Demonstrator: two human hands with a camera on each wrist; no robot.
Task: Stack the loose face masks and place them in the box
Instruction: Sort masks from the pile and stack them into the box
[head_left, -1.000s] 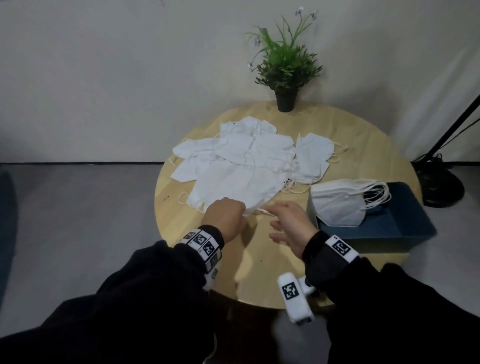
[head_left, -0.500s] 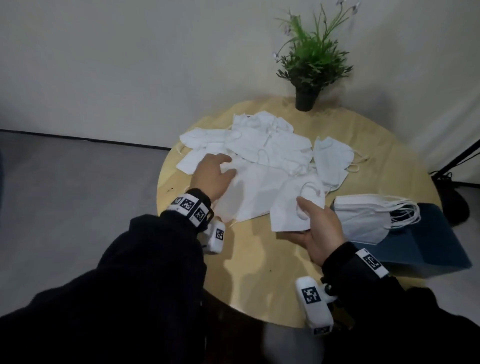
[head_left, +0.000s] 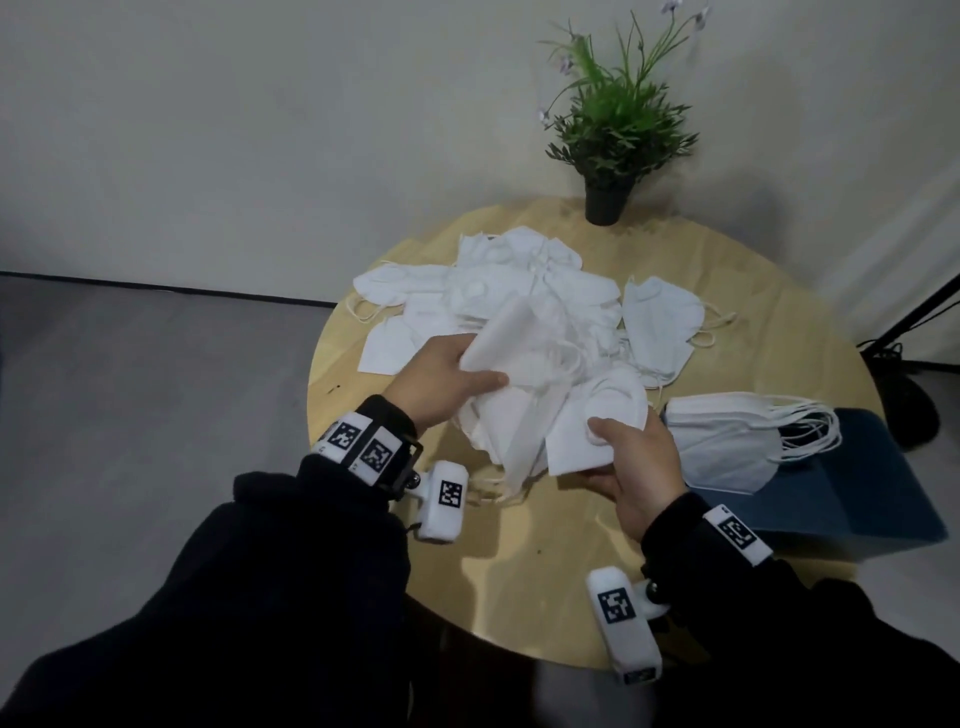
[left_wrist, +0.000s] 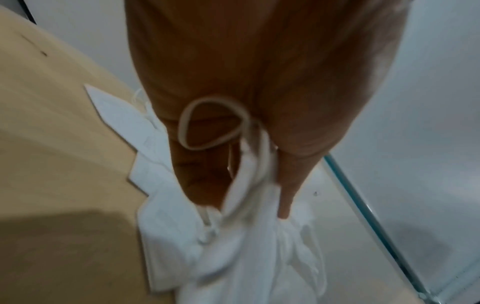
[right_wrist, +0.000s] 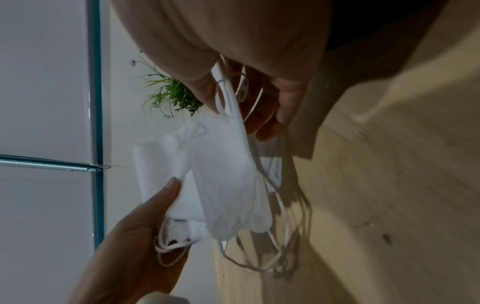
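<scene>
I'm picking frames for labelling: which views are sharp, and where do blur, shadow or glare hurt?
Head view: mostly sharp, dim; glare on the table near its front edge. Left wrist view: motion-blurred masks, left hand shadowed. Right wrist view: rotated sideways, the right hand is soft, its mask fairly clear, table streaked.

The round table (head_left: 779, 322) has a pale wood top, smooth and with a soft sheen that catches light near its front edge. On it the loose face masks (head_left: 519, 301) look like matt white non-woven cloth, creased and soft, with thin white elastic loops (left_wrist: 207, 123). The stacked masks (head_left: 727, 441) on the table's right side show the same matt fabric. The box (head_left: 857, 493) under them is dark blue and matt. At the table's far edge the plant (head_left: 618, 119) has plastic-looking leaves in a matt dark pot (head_left: 605, 202).
</scene>
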